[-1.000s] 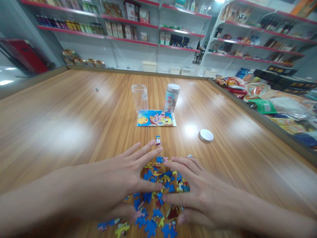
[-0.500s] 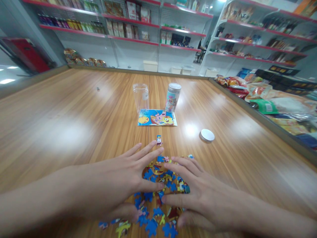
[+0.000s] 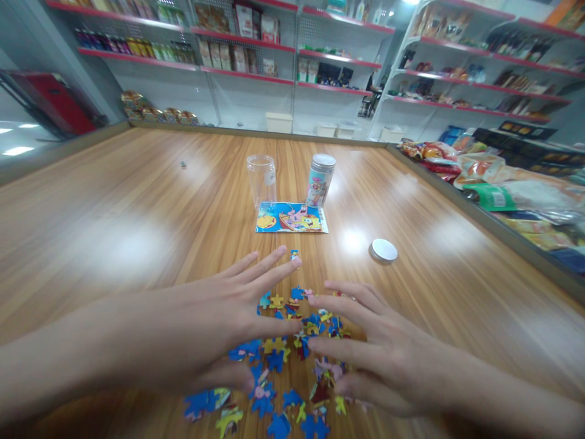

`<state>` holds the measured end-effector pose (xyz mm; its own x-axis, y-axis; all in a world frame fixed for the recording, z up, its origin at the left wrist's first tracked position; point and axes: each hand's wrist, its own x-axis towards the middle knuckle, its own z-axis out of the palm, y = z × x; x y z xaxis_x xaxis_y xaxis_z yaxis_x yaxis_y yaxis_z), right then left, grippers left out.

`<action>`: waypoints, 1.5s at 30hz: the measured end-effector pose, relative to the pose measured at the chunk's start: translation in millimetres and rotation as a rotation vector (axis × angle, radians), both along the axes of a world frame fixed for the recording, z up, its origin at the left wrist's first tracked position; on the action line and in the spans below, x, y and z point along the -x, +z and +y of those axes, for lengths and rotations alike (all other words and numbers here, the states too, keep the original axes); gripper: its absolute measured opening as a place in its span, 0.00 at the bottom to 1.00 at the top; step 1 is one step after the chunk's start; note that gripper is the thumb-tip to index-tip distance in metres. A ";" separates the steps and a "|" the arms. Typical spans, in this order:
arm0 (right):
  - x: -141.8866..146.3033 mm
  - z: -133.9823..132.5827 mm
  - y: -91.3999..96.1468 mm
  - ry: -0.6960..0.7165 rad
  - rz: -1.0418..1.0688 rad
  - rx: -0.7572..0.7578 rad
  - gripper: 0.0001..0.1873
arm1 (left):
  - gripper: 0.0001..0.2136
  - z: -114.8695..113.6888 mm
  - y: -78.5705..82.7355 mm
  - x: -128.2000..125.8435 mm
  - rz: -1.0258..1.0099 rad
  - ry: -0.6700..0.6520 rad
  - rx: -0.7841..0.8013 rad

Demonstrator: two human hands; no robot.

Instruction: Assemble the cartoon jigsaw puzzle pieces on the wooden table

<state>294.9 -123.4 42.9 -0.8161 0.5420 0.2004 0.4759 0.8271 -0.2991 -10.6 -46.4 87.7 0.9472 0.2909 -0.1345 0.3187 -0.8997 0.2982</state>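
Note:
Loose jigsaw puzzle pieces, mostly blue and yellow, lie scattered on the wooden table between and below my hands. My left hand stretches over their left side, fingers spread, its index fingertip close to a small puzzle piece lying apart from the pile. From the right, my right hand reaches over the pile with fingers apart. Neither hand grips anything; whether the fingertips touch pieces I cannot tell. Beyond them lies a cartoon picture sheet. Some pieces are hidden under both hands.
Behind the sheet stand a clear plastic jar and a printed can with a metal lid. A round silver lid lies to the right. Packaged goods line the table's right edge, and shelves stand behind.
My hands have moved slightly apart and the pile beneath them has spread, with more pieces showing at the left. The left fingers have shifted a little farther forward.

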 end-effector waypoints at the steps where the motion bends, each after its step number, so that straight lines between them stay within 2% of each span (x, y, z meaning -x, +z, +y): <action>1: -1.2 1.0 -0.5 -0.011 0.004 -0.017 0.25 | 0.33 2.1 -0.2 2.8 -0.002 0.016 -0.012; 8: 3.8 4.9 -1.3 0.015 -0.119 0.112 0.29 | 0.31 10.4 -5.0 13.1 0.063 0.068 -0.004; 12: 2.7 5.1 -4.1 0.016 -0.071 0.074 0.30 | 0.29 8.9 -2.3 12.9 0.042 0.064 0.011; 20: 1.5 5.2 -2.8 0.003 -0.051 0.068 0.28 | 0.33 3.8 -0.2 -0.8 0.090 0.024 0.033; 28: 2.7 5.3 -3.5 -0.021 -0.056 0.057 0.27 | 0.31 -3.6 6.3 -11.0 0.110 -0.002 0.080; 34: 0.1 6.2 -1.4 -0.034 -0.002 0.005 0.20 | 0.37 -2.9 -1.6 -14.0 0.106 -0.001 0.075; 45: 2.0 4.4 -0.5 -0.039 0.009 0.023 0.18 | 0.37 0.2 -11.5 -11.1 0.057 -0.009 0.023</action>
<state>292.9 -118.9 42.4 -0.7927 0.5777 0.1948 0.5045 0.8010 -0.3224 0.6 -46.2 76.2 0.9405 0.2786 -0.1947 0.3275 -0.8958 0.3005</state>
